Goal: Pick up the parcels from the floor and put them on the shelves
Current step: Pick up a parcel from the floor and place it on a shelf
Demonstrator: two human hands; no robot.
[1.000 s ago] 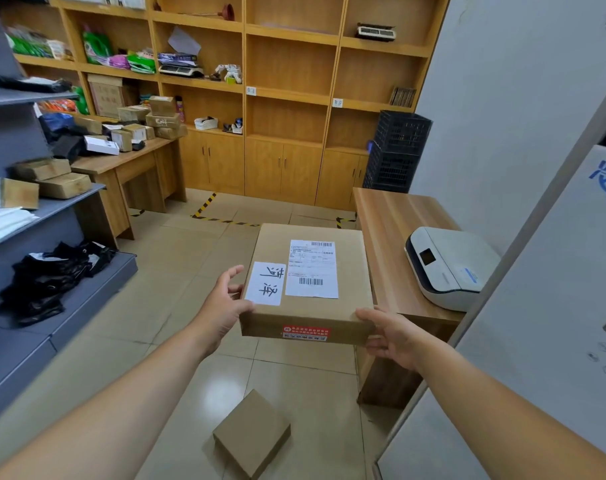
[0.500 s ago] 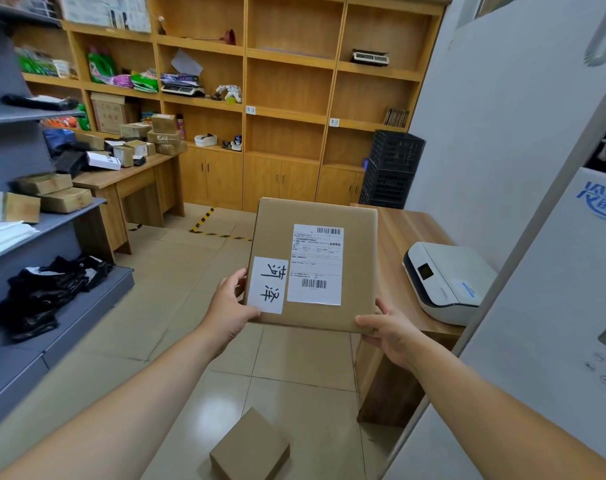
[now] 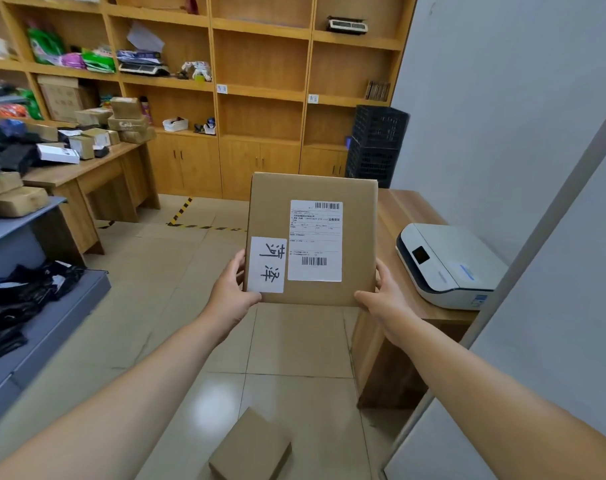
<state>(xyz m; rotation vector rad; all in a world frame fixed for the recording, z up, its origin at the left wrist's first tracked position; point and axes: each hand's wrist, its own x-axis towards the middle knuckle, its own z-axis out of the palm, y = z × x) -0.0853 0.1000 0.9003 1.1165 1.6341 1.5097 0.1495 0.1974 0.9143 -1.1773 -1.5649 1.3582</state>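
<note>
Flat brown cardboard parcel (image 3: pixel 312 237), face tilted up toward camera, two white labels: one printed with barcodes, one handwritten. Left hand (image 3: pixel 229 292) and right hand (image 3: pixel 386 295) each clamp a lower corner, arms outstretched. One more small parcel (image 3: pixel 251 448) on floor (image 3: pixel 149 306) below the hands.

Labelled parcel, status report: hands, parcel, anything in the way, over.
Left hand and right hand grip the labelled parcel, tilted up, label toward camera. Small parcel on floor underfoot. Wooden shelves ahead, path open.
</note>
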